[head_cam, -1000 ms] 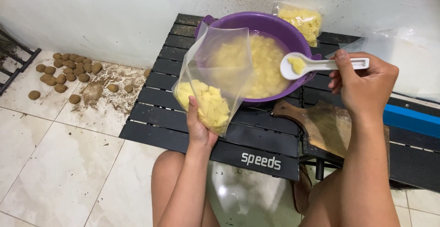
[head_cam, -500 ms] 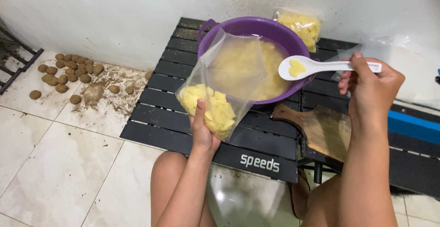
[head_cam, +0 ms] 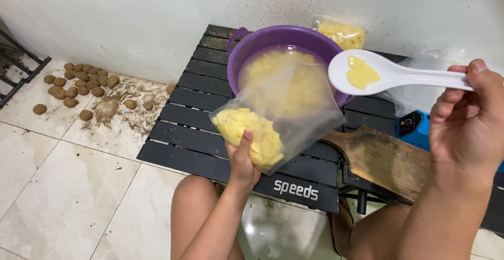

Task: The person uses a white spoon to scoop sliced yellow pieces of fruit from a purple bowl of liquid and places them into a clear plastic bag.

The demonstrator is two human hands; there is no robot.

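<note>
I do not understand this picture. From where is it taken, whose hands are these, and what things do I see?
The picture comes from a camera worn on a person's head, looking down, so both hands are that person's own. The left hand holds a clear bag partly filled with yellow pieces. The right hand holds a white spoon with a few yellow pieces in it, raised above the bag. Behind stands a purple bowl with more yellow pieces, on a low black slatted table. A filled bag lies behind the bowl, and a wooden board lies at the right. On the tiled floor, at the left, small brown balls lie in dirt.
</note>
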